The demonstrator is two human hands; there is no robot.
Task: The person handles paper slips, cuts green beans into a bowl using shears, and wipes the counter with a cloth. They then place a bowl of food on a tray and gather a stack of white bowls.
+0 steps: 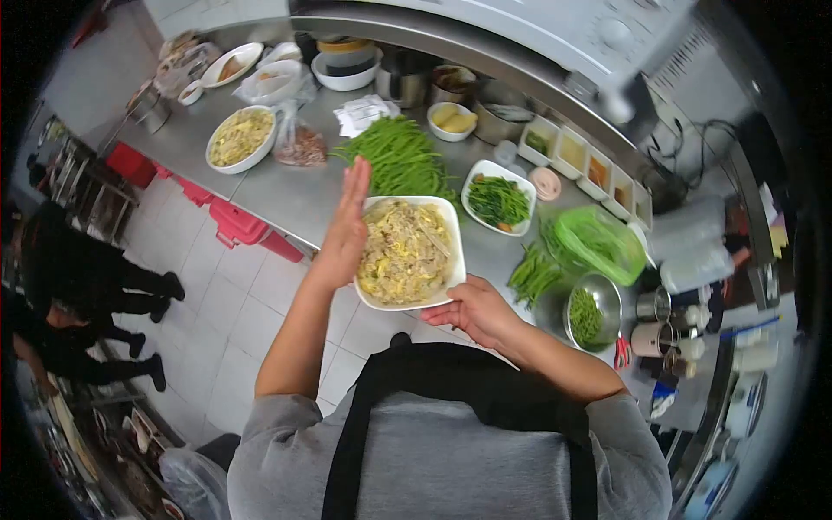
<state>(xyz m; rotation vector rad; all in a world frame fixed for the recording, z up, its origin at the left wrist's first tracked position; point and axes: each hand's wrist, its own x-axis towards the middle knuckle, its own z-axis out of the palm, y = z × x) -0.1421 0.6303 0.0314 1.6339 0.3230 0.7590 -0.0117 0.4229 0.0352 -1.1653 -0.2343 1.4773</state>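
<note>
A square white bowl [458,238] heaped with pale food and yellow pieces is held in front of me, close to the counter's front edge. My right hand [481,310] grips its lower right corner, thumb at the rim and fingers beneath. Along the bowl's left side, my left hand [347,227] is stretched out flat, fingers straight and pointing away from me, palm right at the rim. Just behind the bowl lies a large pile of long green vegetable stems [399,156]. To its right stands a white dish of cooked greens [498,202].
A round bowl of similar yellow food [242,139] sits left on the steel counter [195,124]. Seasoning containers [572,154], a green plastic bag [598,245] and a metal bowl of cut greens [587,316] line the right. People in dark clothes [78,269] are at left.
</note>
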